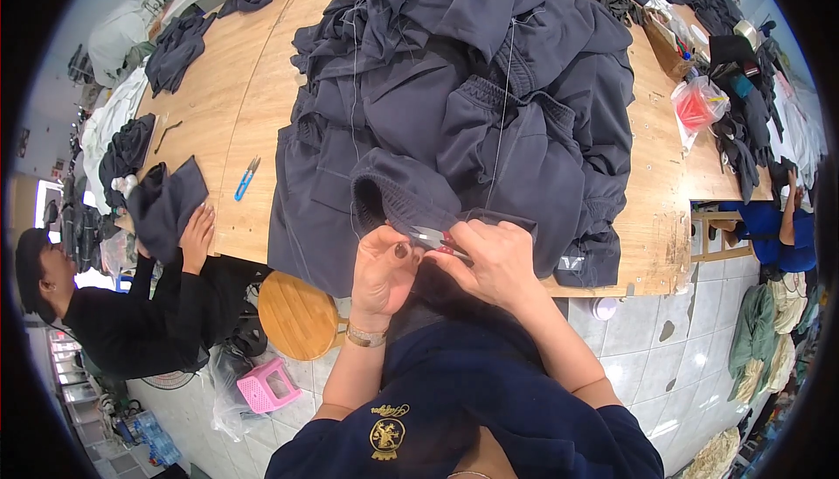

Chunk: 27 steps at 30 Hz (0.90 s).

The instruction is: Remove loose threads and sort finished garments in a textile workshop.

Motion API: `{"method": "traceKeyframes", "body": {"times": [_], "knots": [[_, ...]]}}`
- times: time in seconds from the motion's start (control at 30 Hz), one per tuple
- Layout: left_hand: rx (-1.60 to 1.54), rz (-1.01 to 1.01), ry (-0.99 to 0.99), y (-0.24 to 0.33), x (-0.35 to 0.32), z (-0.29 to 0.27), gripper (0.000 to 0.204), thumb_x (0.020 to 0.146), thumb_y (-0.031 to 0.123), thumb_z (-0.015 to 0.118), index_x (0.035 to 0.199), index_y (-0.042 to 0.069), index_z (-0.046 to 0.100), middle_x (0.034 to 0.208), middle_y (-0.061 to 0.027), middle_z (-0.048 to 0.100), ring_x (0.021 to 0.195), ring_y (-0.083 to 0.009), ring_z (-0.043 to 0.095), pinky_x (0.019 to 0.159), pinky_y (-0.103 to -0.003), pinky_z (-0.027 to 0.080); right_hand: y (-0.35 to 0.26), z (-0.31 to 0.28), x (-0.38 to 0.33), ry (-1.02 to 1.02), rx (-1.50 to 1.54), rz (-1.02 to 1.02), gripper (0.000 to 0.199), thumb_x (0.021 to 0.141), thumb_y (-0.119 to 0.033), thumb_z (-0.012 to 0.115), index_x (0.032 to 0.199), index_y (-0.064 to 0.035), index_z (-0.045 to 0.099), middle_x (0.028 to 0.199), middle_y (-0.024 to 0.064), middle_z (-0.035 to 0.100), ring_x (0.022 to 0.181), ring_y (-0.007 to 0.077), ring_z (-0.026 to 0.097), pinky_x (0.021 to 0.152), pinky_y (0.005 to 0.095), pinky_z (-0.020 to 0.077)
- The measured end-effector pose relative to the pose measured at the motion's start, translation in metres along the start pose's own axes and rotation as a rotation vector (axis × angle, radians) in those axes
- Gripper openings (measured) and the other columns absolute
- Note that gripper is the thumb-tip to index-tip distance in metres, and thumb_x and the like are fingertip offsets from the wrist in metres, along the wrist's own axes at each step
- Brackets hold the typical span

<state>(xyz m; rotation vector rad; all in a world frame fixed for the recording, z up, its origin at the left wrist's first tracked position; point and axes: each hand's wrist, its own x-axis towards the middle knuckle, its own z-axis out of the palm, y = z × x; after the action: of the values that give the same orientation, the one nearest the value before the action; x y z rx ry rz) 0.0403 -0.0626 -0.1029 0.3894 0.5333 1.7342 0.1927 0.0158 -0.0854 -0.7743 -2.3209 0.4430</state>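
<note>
My right hand (494, 256) is closed round a small pair of thread snips (428, 235), whose metal blades point toward my left hand. Close beside the blades, my left hand (384, 271) has its fingers drawn together; what they pinch is too small to make out. Both hands are at the near edge of a large heap of dark grey garments (411, 86). Just beyond them lies a gathered elastic opening (371, 199) of one garment. Pale loose threads run across the heap.
Blue-handled snips (247, 179) lie on the wooden table (236, 112) left of the heap. A co-worker in black (131, 322) handles dark cloth at the left. A round wooden stool (297, 315) and a pink plastic stool (266, 385) stand below. A red-filled plastic bag (699, 103) is at right.
</note>
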Motion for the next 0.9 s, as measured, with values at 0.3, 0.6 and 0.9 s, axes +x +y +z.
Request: {"method": "traceKeyframes", "body": {"times": [0.3,0.6,0.9], "knots": [[0.028,-0.031,-0.037,0.001,0.000,0.004,0.008,0.082,0.008,0.068,0.086,0.005,0.061,0.076,-0.0001,0.058,0.064,-0.0102,0.043,0.060,-0.023,0.036,0.000,-0.004,0.003,0.004,-0.084,-0.031,0.033,0.076,-0.040,0.068,0.070,-0.0119,0.051,0.056,0.0009,0.048,0.048,0.0167,0.052,0.048,0.0301,0.0358],[-0.353,-0.046,0.016,-0.002,0.004,-0.001,0.016,0.090,0.020,0.059,0.096,0.006,0.058,0.094,-0.0052,0.060,0.074,-0.0140,0.054,0.072,-0.024,0.045,0.015,0.008,0.001,0.157,0.902,0.567,0.020,0.085,-0.015,0.066,0.088,-0.0012,0.052,0.061,-0.0014,0.048,0.056,0.0018,0.039,0.049,0.0200,0.0343],[-0.375,-0.150,0.327,-0.014,0.008,0.005,0.004,0.090,0.009,0.058,0.087,0.007,0.060,0.080,0.0007,0.061,0.064,-0.0040,0.055,0.055,-0.014,0.044,0.010,0.023,0.001,0.181,0.475,0.106,0.030,0.069,-0.002,0.070,0.097,-0.0049,0.061,0.067,0.0058,0.059,0.047,0.0128,0.054,0.044,0.0259,0.0391]]}}
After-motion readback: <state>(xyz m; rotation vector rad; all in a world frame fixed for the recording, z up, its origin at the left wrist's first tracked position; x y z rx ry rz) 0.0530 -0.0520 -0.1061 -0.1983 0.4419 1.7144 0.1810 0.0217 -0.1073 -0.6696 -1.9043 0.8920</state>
